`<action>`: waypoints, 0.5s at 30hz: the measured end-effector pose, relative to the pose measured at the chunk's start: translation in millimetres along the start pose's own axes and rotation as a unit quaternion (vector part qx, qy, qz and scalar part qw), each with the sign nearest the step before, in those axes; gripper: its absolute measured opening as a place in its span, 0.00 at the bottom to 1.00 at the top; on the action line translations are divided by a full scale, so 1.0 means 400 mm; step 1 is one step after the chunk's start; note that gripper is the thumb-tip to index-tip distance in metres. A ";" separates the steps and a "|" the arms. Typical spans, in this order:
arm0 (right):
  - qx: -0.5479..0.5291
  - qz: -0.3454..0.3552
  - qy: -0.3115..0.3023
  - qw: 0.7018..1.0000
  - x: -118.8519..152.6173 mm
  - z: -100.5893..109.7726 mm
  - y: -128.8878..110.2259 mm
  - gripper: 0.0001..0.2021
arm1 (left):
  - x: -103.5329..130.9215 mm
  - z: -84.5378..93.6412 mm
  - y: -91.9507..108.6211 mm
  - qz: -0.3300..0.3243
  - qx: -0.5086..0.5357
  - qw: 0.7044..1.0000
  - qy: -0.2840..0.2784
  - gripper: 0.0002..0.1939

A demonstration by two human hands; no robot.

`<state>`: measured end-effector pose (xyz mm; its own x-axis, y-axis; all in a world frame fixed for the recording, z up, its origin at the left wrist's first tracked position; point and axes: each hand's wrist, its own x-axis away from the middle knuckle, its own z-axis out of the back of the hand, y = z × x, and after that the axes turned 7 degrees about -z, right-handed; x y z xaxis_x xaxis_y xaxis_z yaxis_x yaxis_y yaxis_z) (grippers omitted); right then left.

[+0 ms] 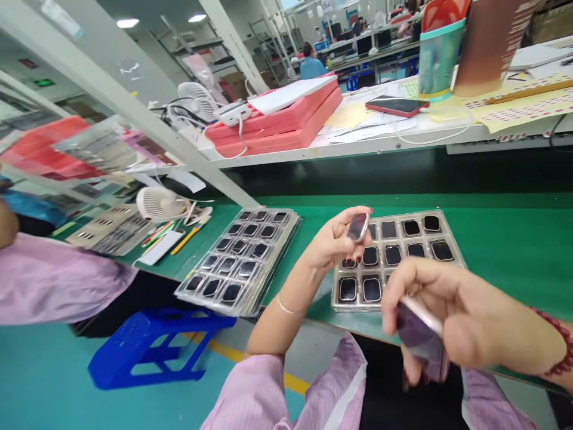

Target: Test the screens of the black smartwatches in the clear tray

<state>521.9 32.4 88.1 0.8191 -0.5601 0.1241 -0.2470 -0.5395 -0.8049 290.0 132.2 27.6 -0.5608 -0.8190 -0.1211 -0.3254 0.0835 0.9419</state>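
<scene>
The 2 hands, apart, grip 1 dark rounded-square glass piece each, left point(333, 242) and right point(465, 316), near the clear plastic compartment tray point(453, 242) on the green table point(514, 239), seemingly tilting the glossy faces for viewing.

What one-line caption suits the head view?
Left hand and right hand each hold a dark-faced device near a tray of similar pieces on a green workbench.
</scene>
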 end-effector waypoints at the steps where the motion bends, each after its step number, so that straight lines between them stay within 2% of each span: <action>1: -0.016 -0.017 -0.014 1.000 0.010 -0.014 0.005 0.25 | -0.030 0.013 -0.019 0.011 -0.025 0.999 0.020 0.41; 5: -0.057 -0.038 -0.017 0.998 0.036 -0.039 0.010 0.25 | -0.109 0.032 -0.109 0.062 -0.070 0.995 0.043 0.38; 7: -0.058 -0.033 -0.003 0.998 0.042 -0.046 0.007 0.24 | -0.115 0.031 -0.142 0.065 -0.072 0.994 0.048 0.35; 10: -0.043 -0.021 0.013 0.999 0.035 -0.040 0.005 0.24 | -0.104 0.024 -0.161 0.059 -0.074 0.994 0.054 0.31; 12: -0.020 0.009 0.032 0.999 0.012 -0.010 0.004 0.24 | -0.095 0.019 -0.158 0.051 -0.080 0.993 0.065 0.29; 15: 0.052 0.061 0.101 0.992 -0.045 0.082 -0.001 0.22 | -0.090 0.015 -0.148 0.021 -0.091 0.991 0.100 0.26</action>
<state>524.4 63.3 67.0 0.6641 -0.7367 0.1275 -0.2746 -0.3990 -0.8749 324.6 160.1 -25.8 -0.4025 -0.9148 -0.0330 -0.1513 0.0310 0.9880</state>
